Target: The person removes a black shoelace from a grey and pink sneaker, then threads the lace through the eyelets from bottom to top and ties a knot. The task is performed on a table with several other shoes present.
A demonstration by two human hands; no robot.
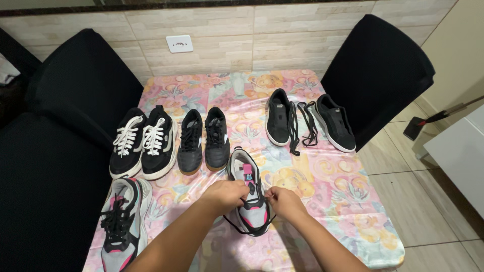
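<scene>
A grey sneaker (248, 171) with pink and black trim lies in the middle of the table, toe toward me. My left hand (225, 195) pinches its black lace (233, 225) on the left side of the shoe. On the right side, my right hand (284, 199) grips the other end of the same lace. Both hands are closed over the shoe's front half, and loose lace loops hang around its toe. Its matching laced sneaker (121, 219) rests at the near left.
On the floral tablecloth (327, 186) stand a black pair with white laces (143, 142), an all-black pair (203, 140), and an unlaced black pair (307, 121) with loose black laces (301, 126) between. Black chairs (378, 70) flank the table. Tiled floor lies to the right.
</scene>
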